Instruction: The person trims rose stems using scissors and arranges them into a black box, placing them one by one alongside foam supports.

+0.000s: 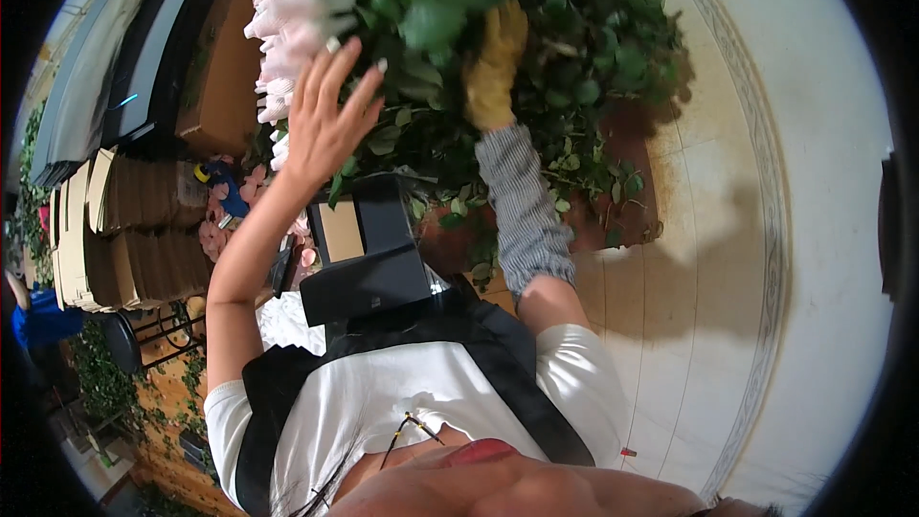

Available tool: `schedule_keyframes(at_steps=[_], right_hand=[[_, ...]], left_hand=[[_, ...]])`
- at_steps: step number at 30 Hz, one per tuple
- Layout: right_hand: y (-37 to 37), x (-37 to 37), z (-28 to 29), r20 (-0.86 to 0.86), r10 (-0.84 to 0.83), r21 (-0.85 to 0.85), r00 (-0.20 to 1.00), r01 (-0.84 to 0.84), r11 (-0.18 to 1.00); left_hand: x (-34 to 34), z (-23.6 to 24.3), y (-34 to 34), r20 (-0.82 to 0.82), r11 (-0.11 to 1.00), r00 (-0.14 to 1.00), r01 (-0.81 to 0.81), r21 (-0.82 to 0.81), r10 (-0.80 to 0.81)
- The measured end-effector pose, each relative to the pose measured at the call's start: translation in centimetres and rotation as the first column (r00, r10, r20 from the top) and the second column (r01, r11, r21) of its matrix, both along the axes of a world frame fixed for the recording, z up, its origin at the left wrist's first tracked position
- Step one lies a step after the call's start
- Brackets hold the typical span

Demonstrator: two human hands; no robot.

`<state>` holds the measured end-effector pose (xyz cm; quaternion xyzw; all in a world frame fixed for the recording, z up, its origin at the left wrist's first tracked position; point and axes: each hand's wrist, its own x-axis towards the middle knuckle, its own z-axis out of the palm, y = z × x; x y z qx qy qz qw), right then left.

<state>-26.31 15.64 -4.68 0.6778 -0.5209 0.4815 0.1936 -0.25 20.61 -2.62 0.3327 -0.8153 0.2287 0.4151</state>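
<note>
My bare left hand is open with its fingers spread, just below a row of pale pink flower heads in foam net sleeves. One netted head close to its fingertips is smeared by motion. My right hand, in a yellow glove with a grey knitted oversleeve, reaches into a thick heap of green leafy stems. It appears closed around a leafy flower stem, whose blurred leaves stretch left toward the netted heads. Foliage hides part of the gloved fingers.
A black open box stands against my front. To the left are stacked folded cardboard, a blue-handled tool, loose pink petals and tall dark boxes. A white wall rises at the right beyond the tiled floor.
</note>
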Motion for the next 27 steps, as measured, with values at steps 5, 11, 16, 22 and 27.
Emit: schedule_keyframes(at_steps=[5, 11, 16, 22, 27], right_hand=[[-9.4, 0.1, 2.5, -0.021, -0.020, -0.148, 1.000, 0.017, 0.989], [-9.2, -0.5, 4.6, -0.038, -0.035, -0.233, 0.999, 0.025, 0.972], [-1.7, -4.4, 4.9, 0.478, 0.396, -0.010, 0.784, -0.446, 0.895], [0.9, -6.6, 6.0, 0.459, 0.220, -0.040, 0.861, -0.228, 0.973], [-4.1, -9.7, 7.1, -0.476, -0.225, 0.018, 0.850, 0.265, 0.964]], left_hand=[[0.9, 0.6, -13.3, 0.120, 0.951, 0.954, -0.251, -0.179, 0.274], [2.3, 2.4, -18.8, 0.118, 0.944, 0.990, -0.040, -0.326, 0.082], [5.2, 0.0, -17.5, 0.166, 0.961, 0.985, 0.009, -0.277, 0.039], [4.7, -1.2, -16.1, 0.183, 0.964, 0.971, -0.110, -0.244, 0.157], [3.1, -1.0, -14.6, 0.190, 0.965, 0.966, -0.131, -0.228, 0.177]])
